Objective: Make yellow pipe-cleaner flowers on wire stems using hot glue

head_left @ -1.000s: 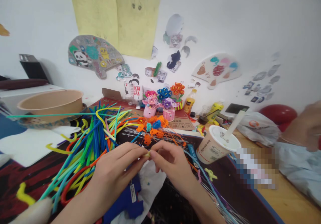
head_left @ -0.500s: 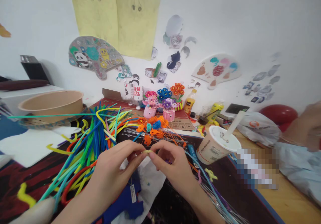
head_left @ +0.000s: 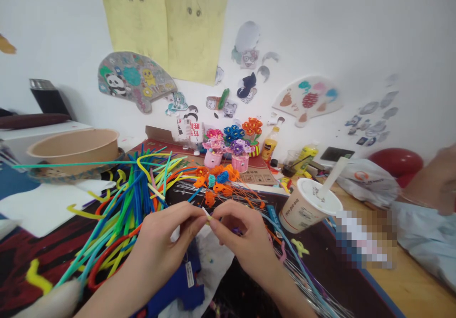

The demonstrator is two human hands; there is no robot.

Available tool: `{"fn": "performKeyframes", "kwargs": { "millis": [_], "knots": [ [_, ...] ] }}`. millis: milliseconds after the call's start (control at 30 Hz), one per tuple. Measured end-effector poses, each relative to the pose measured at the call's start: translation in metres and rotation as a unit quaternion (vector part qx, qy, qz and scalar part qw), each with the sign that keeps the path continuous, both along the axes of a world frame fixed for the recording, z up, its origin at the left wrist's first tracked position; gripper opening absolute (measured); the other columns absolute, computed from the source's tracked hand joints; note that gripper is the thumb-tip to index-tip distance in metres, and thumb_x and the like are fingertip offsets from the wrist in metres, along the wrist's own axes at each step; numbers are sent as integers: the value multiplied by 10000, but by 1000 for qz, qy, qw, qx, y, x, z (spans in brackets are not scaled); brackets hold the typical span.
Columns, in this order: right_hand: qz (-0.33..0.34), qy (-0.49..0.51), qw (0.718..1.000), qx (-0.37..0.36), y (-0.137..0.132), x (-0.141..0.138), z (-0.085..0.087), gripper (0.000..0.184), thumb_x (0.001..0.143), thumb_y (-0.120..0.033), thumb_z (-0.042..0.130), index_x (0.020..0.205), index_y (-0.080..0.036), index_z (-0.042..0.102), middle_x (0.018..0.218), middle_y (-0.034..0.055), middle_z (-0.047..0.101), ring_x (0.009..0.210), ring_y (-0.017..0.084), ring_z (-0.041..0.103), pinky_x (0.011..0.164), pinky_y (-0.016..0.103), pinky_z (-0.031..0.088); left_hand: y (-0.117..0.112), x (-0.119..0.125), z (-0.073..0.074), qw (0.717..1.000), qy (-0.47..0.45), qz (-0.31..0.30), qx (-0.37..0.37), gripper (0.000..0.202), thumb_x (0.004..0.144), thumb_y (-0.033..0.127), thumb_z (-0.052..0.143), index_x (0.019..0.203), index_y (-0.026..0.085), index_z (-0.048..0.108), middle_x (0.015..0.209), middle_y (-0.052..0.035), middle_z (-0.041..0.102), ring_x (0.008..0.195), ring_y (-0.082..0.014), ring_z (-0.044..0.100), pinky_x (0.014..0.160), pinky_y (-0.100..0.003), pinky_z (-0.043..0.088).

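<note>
My left hand (head_left: 167,235) and my right hand (head_left: 244,235) meet at the fingertips in the middle of the view. Between their thumbs and forefingers they pinch a small pale strip (head_left: 205,212), whitish at its upper end and yellowish lower down. Most of it is hidden by the fingers. Just beyond the hands lie orange pipe-cleaner flowers (head_left: 210,197) on thin wire stems, with a small blue one (head_left: 223,177) among them. A bundle of coloured pipe cleaners (head_left: 137,199) spreads beside my left forearm. Below the hands are crumpled white paper (head_left: 217,254) and a dark blue item (head_left: 192,294) with a white tag.
A paper drink cup (head_left: 302,208) with a straw stands to the right. Behind are potted pipe-cleaner flowers (head_left: 240,162) and a juice bottle (head_left: 270,146). On the left sits a tan oval basin (head_left: 74,149). At far right, another person's hand (head_left: 436,180) shows near plastic bags (head_left: 368,178).
The pinched piece has turned slightly, and its whitish end now sticks up between the fingertips. Both hands stay in nearly the same place.
</note>
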State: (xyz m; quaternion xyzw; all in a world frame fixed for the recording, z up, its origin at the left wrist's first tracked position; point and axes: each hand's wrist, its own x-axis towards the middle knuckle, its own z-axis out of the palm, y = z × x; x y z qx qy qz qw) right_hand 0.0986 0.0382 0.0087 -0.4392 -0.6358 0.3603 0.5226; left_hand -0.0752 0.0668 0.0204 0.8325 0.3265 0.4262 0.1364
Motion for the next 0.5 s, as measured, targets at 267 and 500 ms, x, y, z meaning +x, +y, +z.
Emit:
{"fn": "performKeyframes", "kwargs": {
  "millis": [267, 500],
  "knots": [
    [-11, -8, 1000, -4, 1, -1, 0, 85, 847, -272, 671, 829, -200, 711, 818, 14, 675, 659, 132, 552, 586, 253, 438, -1, 0, 3, 999, -5, 25, 31, 187, 914, 202, 537, 767, 203, 654, 641, 47, 660, 537, -80, 600, 529, -145, 445],
    [-45, 224, 973, -13, 8, 8, 4, 376, 947, -451, 528, 1231, -207, 568, 956, 88, 742, 786, 199, 613, 719, 334, 480, 3, -4, 0, 993, -19, 109, -33, 236, 904, 332, 543, 742, 215, 668, 645, 33, 688, 533, -123, 599, 525, -202, 452]
  ]
}}
